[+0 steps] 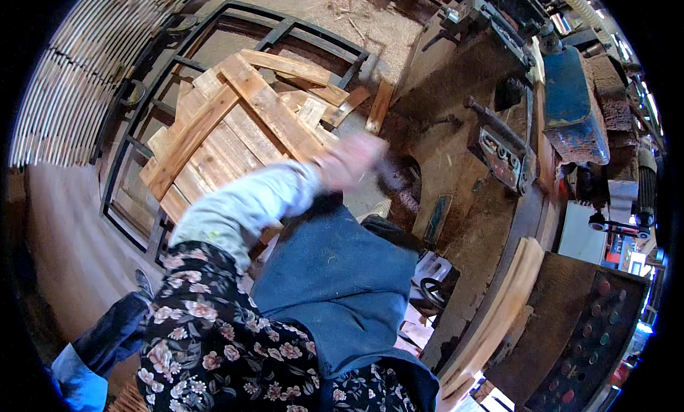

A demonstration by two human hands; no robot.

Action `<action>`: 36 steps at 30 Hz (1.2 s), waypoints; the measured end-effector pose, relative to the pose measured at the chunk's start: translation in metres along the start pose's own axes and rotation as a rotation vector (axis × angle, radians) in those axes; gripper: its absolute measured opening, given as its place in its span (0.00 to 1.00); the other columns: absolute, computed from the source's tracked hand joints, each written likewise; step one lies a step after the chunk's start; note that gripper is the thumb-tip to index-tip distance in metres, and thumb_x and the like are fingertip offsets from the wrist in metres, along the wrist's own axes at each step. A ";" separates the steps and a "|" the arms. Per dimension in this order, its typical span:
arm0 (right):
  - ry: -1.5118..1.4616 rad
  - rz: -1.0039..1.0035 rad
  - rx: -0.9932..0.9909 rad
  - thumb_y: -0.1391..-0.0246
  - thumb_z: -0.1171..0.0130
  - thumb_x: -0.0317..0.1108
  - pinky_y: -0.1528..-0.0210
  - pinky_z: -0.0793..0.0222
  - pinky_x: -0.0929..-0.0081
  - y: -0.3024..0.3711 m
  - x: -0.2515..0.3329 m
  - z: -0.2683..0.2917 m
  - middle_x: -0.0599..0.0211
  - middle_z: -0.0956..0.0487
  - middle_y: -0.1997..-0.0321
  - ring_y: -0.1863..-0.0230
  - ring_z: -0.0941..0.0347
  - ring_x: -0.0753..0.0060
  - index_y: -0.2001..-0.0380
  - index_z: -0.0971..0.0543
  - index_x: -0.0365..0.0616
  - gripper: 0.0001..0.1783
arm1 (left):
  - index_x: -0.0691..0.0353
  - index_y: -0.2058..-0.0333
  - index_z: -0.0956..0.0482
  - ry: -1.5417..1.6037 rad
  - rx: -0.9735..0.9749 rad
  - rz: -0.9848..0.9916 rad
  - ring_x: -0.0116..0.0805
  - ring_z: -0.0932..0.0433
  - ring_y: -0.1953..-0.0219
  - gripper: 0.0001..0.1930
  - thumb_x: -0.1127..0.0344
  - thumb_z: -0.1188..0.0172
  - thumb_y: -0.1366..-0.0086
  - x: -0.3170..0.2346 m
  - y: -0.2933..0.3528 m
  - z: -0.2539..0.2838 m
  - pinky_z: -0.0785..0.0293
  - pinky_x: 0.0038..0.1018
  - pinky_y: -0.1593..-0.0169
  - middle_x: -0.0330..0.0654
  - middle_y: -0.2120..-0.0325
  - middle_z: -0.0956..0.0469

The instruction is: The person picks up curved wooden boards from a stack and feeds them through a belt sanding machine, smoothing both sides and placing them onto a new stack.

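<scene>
- Left hand [353, 159]: blurred, just beyond the near right end of a wooden panel; whether it touches the wood, and whether it is clenched or released, cannot be told.
- Right hand: out of sight, state cannot be told.
- Wooden panel [231, 148]: pale, flat boards side by side with uneven ends, crossed by two straight, browner battens; it lies left of centre, on the far side of the left hand.
- Loose boards [292, 66]: short, straight-edged lengths at the panel's far right edge.
- Metal frame [276, 34]: black, rectangular, with crossbars, beneath and around the panel.
- Clothing: light grey sleeve [242, 198], black floral garment [214, 341], plain blue cloth apron [335, 269].
- Machine body [463, 170]: broad brownish metal, dusty and worn, standing at right.
- Blue housing [570, 102]: boxy, paint scuffed, far right.
- Timber length [495, 316]: long, pale, its outline bent by the lens, near right.
- Control panel [588, 337]: dark, with round coloured buttons, near right.
- Floor [57, 220]: grey-brown at left; a pale layer of wood debris [335, 17] covers the far part.
- Slat stack [100, 77]: thin pale strips in close rows, far left.
- Another person's leg [117, 330]: dark trousers, near left.
</scene>
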State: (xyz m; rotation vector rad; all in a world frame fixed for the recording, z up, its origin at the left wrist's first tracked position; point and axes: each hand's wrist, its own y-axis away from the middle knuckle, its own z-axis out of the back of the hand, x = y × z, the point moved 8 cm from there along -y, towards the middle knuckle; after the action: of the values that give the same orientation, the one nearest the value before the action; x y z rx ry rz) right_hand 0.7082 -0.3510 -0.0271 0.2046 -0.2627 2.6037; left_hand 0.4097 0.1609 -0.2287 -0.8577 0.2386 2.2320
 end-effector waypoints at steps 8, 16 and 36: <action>-0.038 -0.250 -0.353 0.41 0.29 0.45 0.29 0.35 0.56 -0.098 -0.015 -0.014 0.38 0.34 0.27 0.31 0.32 0.44 0.24 0.43 0.30 0.52 | 0.51 0.32 0.35 -1.006 0.403 0.091 0.50 0.34 0.29 0.26 0.61 0.52 0.27 0.237 0.076 0.031 0.46 0.56 0.26 0.43 0.35 0.28; -0.709 -0.087 -0.454 0.28 0.43 0.37 0.28 0.37 0.62 -0.327 0.033 -0.064 0.55 0.45 0.18 0.26 0.38 0.56 0.20 0.50 0.46 0.42 | 0.63 0.46 0.24 -0.605 0.221 0.676 0.50 0.18 0.48 0.36 0.55 0.25 0.55 0.241 0.142 0.138 0.23 0.43 0.42 0.51 0.53 0.18; 0.124 0.342 -0.114 0.31 0.40 0.35 0.29 0.36 0.51 -0.098 0.023 -0.020 0.40 0.31 0.30 0.33 0.31 0.40 0.34 0.27 0.35 0.27 | 0.71 0.48 0.24 0.844 -0.570 1.102 0.41 0.18 0.76 0.32 0.51 0.28 0.42 0.169 0.309 0.075 0.20 0.37 0.76 0.50 0.67 0.19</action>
State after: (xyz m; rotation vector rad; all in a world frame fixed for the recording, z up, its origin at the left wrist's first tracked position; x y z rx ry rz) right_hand 0.7358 -0.2524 -0.0272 -0.0473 -0.4334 2.9127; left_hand 0.0720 0.0633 -0.3054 -2.4309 0.5797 2.7737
